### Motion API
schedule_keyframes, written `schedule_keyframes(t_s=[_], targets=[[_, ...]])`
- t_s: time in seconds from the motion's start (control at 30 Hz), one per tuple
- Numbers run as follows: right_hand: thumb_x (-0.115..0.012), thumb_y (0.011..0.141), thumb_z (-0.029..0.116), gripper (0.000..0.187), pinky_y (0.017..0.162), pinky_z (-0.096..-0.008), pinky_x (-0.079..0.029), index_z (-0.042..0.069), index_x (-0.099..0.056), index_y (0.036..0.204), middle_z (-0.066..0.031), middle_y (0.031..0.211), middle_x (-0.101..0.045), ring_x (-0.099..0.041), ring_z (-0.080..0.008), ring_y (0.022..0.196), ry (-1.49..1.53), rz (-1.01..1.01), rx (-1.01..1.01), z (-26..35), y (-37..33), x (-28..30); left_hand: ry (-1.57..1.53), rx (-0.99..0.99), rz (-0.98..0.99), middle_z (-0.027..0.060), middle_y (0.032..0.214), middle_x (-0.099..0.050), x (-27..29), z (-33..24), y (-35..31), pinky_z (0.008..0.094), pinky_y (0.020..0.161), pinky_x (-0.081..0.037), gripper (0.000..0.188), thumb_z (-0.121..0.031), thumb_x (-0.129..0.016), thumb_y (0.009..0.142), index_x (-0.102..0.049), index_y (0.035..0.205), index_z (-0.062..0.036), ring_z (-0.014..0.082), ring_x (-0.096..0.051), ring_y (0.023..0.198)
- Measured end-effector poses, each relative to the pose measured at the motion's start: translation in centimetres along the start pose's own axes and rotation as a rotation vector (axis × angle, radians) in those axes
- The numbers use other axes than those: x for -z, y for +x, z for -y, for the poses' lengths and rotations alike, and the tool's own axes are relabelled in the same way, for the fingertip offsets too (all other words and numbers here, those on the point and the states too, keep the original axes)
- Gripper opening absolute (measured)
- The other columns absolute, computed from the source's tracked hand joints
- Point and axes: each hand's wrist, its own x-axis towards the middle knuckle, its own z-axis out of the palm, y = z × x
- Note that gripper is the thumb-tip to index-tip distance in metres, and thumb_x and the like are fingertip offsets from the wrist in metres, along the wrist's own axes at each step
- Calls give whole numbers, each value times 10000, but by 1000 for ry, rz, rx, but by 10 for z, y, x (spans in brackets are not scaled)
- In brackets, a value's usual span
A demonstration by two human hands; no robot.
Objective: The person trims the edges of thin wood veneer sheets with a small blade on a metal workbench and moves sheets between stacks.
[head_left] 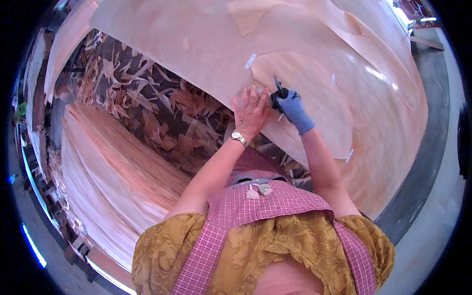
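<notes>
We can read no lettering, label or number here, the round pale dial [236, 135] of the silver-toned metal wristwatch [242, 140] being too small to make out.

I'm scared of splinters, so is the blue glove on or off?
On: the blue glove is worn on the right hand, ending where the bare forearm begins.
</notes>
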Motion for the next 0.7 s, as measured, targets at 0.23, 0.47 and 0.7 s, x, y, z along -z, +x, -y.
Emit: schedule_keyframes(t_s=[0.23,0.47,0.7], targets=[[-644,868,128,213,589,-244,-486,34,-639,1059,-19,859,-662,-604,-89,697,426,219,5,77,-79,-3,-43,-109,128,69,1235,-508,23,15,34,471,884,-366,598,-340,-654,824,-488,1393,-260,262,-486,1024],[-758,804,335,479,699,-418,-514,22,-544,1097,-194,847,-668,-674,-341,822,-267,40,282,155,-110,-30,-18,-98,-228,121,1427,-419,18,-23,154,549,1078,-248,693,-288,-619,844,-348,1472,-179,289,-381,1325],[-529,891,27,264,966,-390,-462,-7,-611,1139,-204,1131,-625,-589,-335,1065,-462,-841,-4,-78,-108,196,42,-37,-277,118,1546,-304,-42,135,260,554,1163,-145,715,-355,-566,871,-308,1501,-137,332,-233,1440]])
